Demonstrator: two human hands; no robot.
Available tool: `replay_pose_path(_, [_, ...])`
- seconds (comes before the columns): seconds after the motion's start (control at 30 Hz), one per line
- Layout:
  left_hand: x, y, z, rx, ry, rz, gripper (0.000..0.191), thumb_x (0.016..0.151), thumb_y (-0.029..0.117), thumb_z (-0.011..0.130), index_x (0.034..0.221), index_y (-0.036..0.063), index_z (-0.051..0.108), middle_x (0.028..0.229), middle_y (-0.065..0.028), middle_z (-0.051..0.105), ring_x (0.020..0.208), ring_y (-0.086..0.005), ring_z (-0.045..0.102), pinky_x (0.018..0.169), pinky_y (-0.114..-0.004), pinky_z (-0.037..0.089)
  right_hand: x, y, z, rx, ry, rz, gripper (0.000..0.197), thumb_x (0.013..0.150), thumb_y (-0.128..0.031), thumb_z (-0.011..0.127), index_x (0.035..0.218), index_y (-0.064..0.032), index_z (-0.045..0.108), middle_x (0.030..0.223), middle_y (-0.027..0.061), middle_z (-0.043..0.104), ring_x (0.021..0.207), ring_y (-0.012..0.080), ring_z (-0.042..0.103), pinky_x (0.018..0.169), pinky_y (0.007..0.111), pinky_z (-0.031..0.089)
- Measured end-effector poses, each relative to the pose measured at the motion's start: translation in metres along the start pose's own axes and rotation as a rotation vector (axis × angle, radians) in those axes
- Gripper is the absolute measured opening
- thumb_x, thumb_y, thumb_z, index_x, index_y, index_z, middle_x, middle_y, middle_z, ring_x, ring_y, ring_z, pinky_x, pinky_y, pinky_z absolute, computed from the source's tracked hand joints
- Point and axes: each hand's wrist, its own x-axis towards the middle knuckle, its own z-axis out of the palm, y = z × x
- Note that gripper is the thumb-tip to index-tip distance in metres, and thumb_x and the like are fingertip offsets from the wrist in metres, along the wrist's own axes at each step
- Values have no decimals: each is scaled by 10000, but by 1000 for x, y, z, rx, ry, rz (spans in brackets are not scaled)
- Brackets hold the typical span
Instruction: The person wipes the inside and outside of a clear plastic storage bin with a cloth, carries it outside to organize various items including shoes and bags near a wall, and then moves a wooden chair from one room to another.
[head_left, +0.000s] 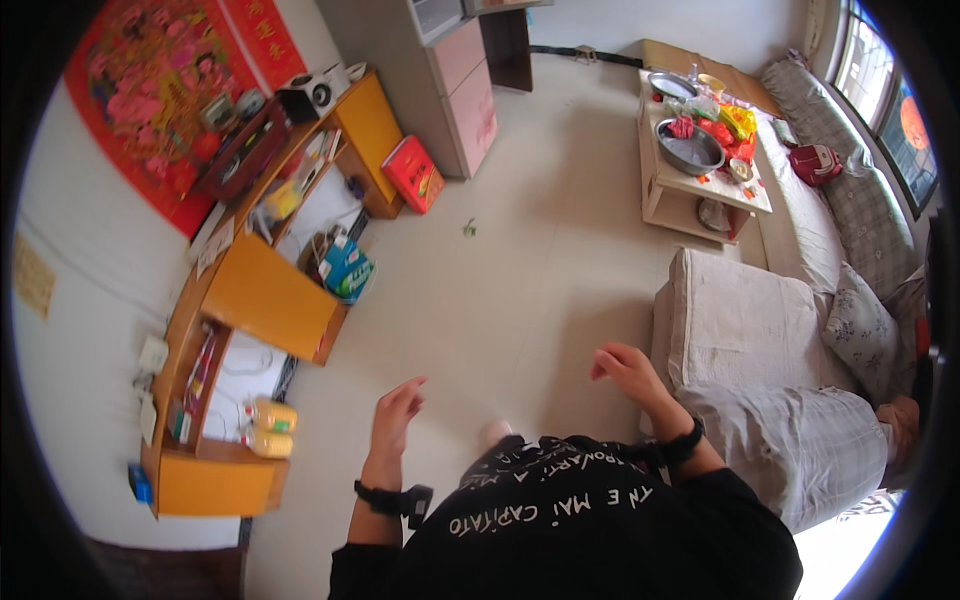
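Observation:
My left hand (397, 412) hangs over the tiled floor, empty, its fingers loosely bent. To the right, my right hand (634, 375) is also empty and loosely bent, near the armchair (742, 315) with a pale cloth cover but not clearly touching it. Each wrist wears a black strap; a small dark device (418, 504) sits on the left one. Below my hands are my black printed shirt (562, 517) and one pale shoe tip (496, 430).
To the left runs a wooden cabinet (262, 292) with oil bottles (271, 439) and a red box (414, 174). A low table (649, 187) holding a metal basin (690, 146) stands far right by the sofa (802, 217). Green scraps (469, 227) lie on the floor. Another person's limb (900, 420) shows at right.

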Motion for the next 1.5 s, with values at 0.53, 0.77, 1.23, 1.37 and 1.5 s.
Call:
replay_pose_path(0.53, [450,166,211,115,-399,-85,253,894,178,460,1087,39,546,860,-35,597,803,-109,554,766,-238,432,344,-56,-161,172,395,70,179,866,-160,508,846,12,556,699,46,593,676,111,564,655,236,446])
replay_pose_path(0.77, [602,201,213,63,-57,-158,288,861,115,438,1123,35,525,912,-50,602,828,-123,568,755,-232,432,565,-119,-231,143,75,-78,192,866,-167,504,889,15,559,720,47,601,714,111,566,669,236,439])
replay_pose_path(1.23, [1016,336,622,92,-774,-92,225,894,182,456,1051,58,559,817,13,555,787,-61,522,756,-213,420,827,-113,-493,361,517,111,251,915,-209,445,929,18,553,730,46,590,719,126,577,685,241,462])
replay_pose_path(1.37, [1082,371,759,108,-1037,-119,242,904,194,446,1071,49,544,815,10,553,785,-62,515,771,-222,419,908,-107,-570,466,622,33,261,926,-215,424,929,17,543,725,51,565,700,127,572,680,237,466])
replay_pose_path(1.5, [1167,375,841,79,-1002,-127,238,903,198,454,1062,52,555,815,11,555,788,-61,521,759,-222,428,1014,-97,-671,535,618,10,259,924,-213,429,933,19,543,727,57,566,692,131,571,678,237,470])
